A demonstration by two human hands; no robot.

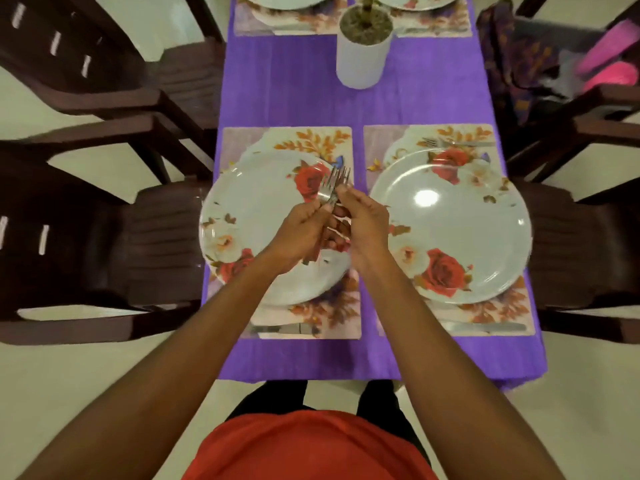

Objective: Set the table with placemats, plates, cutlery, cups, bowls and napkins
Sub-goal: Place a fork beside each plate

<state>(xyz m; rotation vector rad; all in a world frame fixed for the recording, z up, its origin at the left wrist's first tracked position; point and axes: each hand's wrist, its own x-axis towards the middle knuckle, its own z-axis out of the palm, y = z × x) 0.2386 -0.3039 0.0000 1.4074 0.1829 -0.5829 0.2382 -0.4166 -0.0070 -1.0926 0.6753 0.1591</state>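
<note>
The bundle of forks (334, 188) hangs over the left plate (249, 209), clamped in my left grip (301, 233) while my right grip (363, 220) pinches what seems to be one fork's neck, so a careless pull could spill the rest clattering onto the plate.
</note>
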